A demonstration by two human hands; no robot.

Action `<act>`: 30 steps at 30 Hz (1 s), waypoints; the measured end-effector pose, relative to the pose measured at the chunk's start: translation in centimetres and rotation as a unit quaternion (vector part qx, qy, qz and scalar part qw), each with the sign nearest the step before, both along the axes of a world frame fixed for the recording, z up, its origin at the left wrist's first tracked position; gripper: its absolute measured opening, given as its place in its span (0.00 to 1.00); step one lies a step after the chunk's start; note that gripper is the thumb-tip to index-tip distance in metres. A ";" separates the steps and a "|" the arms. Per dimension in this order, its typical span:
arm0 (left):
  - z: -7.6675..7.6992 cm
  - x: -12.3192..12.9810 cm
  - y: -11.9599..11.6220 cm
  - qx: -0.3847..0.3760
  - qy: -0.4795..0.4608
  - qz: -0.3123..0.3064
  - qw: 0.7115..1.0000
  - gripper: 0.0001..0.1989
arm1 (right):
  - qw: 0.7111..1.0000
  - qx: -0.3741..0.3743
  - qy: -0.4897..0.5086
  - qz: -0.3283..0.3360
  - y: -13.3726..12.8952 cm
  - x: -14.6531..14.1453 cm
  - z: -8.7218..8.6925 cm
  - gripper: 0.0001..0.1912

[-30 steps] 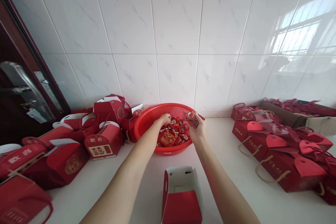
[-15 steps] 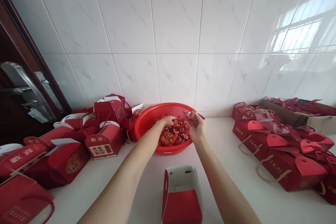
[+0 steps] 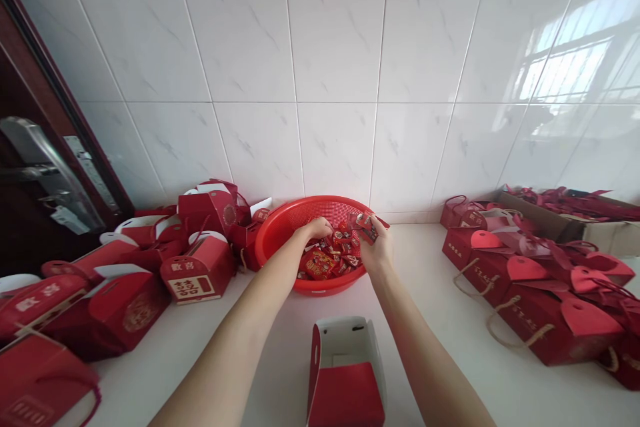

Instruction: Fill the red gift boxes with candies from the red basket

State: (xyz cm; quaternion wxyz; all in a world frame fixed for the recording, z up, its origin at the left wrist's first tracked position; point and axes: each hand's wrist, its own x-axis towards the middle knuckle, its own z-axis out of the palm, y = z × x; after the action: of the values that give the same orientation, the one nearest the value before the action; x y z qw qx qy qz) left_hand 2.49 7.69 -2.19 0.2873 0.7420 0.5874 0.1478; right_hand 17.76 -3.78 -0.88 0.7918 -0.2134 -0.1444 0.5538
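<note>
A red plastic basket by the tiled wall holds several red-wrapped candies. Inside it, my left hand is curled among the candies; what its fingers pinch, if anything, is hidden. Over the basket's right rim, my right hand grips a few small red candy packets. Between my forearms stands a red gift box, its flaps up and its white inside showing, nearest my body.
Red gift boxes crowd the left side of the white counter, near a dark door. More boxes with rope handles line the right. Behind them sits a carton of red ribbon-like pieces.
My left hand has shifted slightly left within the basket, its fingers more curled. My right hand stays nearly still with its packets.
</note>
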 end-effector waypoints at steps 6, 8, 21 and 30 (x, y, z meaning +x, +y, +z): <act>0.4 -0.4 -0.1 -0.037 0.015 -0.018 0.999 0.11 | 1.000 0.025 -0.020 -0.002 0.2 0.0 -0.2 0.08; 0.3 -0.5 0.1 -0.019 0.008 -0.006 1.000 0.15 | 1.000 0.021 -0.016 0.001 0.1 0.0 -0.1 0.07; 0.3 -0.4 0.0 0.026 0.003 -0.006 1.000 0.16 | 1.000 0.017 -0.013 0.013 -0.1 0.0 0.1 0.06; 0.9 0.3 -1.0 -0.019 0.065 -0.055 0.996 0.10 | 0.999 0.027 -0.009 0.022 -0.2 0.0 0.1 0.06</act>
State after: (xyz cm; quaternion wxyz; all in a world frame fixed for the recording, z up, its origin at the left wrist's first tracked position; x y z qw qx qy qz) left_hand 2.77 6.68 -1.26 0.2708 0.7755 0.5657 0.0720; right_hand 17.80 -4.01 -0.80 0.7835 -0.1937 -0.1709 0.5651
